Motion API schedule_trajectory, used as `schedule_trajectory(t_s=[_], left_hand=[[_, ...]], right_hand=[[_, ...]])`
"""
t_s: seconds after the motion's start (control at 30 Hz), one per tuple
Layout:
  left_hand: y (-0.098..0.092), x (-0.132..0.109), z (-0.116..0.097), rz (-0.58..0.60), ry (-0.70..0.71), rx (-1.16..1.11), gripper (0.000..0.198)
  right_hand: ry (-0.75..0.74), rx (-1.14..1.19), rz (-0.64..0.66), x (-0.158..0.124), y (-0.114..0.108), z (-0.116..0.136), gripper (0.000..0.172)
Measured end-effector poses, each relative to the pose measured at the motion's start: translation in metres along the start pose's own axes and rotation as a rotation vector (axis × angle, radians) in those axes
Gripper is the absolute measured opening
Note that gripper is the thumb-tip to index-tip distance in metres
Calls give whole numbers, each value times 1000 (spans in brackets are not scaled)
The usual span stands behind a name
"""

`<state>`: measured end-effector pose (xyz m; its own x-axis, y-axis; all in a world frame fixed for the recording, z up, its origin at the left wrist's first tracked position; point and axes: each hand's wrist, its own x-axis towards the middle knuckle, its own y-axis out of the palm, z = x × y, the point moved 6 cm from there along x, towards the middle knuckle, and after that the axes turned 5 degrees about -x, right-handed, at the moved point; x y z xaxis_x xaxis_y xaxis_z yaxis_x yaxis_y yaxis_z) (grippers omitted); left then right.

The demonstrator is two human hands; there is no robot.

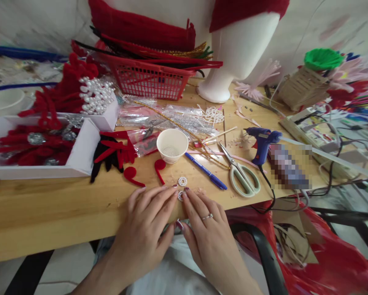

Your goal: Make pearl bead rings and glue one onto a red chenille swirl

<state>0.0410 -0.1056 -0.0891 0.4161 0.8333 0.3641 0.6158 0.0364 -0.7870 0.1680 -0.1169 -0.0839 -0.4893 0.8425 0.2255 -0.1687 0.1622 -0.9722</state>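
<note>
My left hand [147, 223] and my right hand [207, 225] lie palm down at the table's front edge, fingers stretched forward. Between their index fingertips is a small ring of white beads [180, 196], partly covered by the fingers; it seems to rest on the table. A second bead ring [182, 181] lies just beyond it. The thumbs come close together nearer my body. Two red fuzzy curled pieces [130, 173] [160, 165] lie ahead of my left hand. Beyond my right hand are a blue pen [206, 171] and scissors [240, 174] with pale green handles.
A white paper cup [172, 144] stands ahead of the rings. White boxes [82, 157] of red fuzzy stems are at left, a red basket [150, 80] behind. A blue glue gun [261, 141] with its cord stands at right, near a white mannequin head [235, 49].
</note>
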Motion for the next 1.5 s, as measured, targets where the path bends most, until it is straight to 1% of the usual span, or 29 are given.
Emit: schedule_trajectory(t_s=[0.07,0.17,0.37,0.47,0.53,0.6,0.63,0.7,0.8,0.87,0.93,1.03,1.1,1.17,1.27,1.5], left_hand=[[-4,1,2,-25,-14,-25,41],[-7,2,1,-69,-5,-23,34],[-4,2,-8,-128,138,40,27],[-5,2,-6,-138,134,21,26],[-6,3,-5,-130,115,2,26],[-5,3,-5,-113,110,12,25],[-4,3,-5,-106,102,30,25],[-1,3,-6,-94,71,81,27],[4,2,-5,-72,17,136,31],[7,1,-4,-57,13,142,31],[7,0,-4,-54,25,133,31],[7,-2,-4,-57,40,129,31],[8,-2,-4,-50,42,148,33],[9,-1,-3,-32,39,171,35],[13,-1,-3,-2,42,184,33],[15,-2,-2,14,32,195,32]], right_hand=[[-1,38,-5,1,-3,-3,41],[3,84,-12,1,-5,-7,37],[4,111,-10,3,-4,-8,32],[4,187,-33,4,-12,-15,29],[48,212,-105,6,-21,-28,26],[148,147,-179,10,-27,-47,25],[204,96,-185,13,-27,-56,24],[284,26,-138,20,-18,-71,22],[352,-22,-83,27,-5,-84,13],[390,-13,-85,25,-7,-90,11],[410,44,-89,18,-18,-94,10],[393,175,-92,7,-49,-95,8],[308,231,-104,5,-70,-89,11],[189,263,-77,10,-84,-79,14],[66,283,6,23,-89,-65,14],[-27,311,81,49,-84,-50,10]])
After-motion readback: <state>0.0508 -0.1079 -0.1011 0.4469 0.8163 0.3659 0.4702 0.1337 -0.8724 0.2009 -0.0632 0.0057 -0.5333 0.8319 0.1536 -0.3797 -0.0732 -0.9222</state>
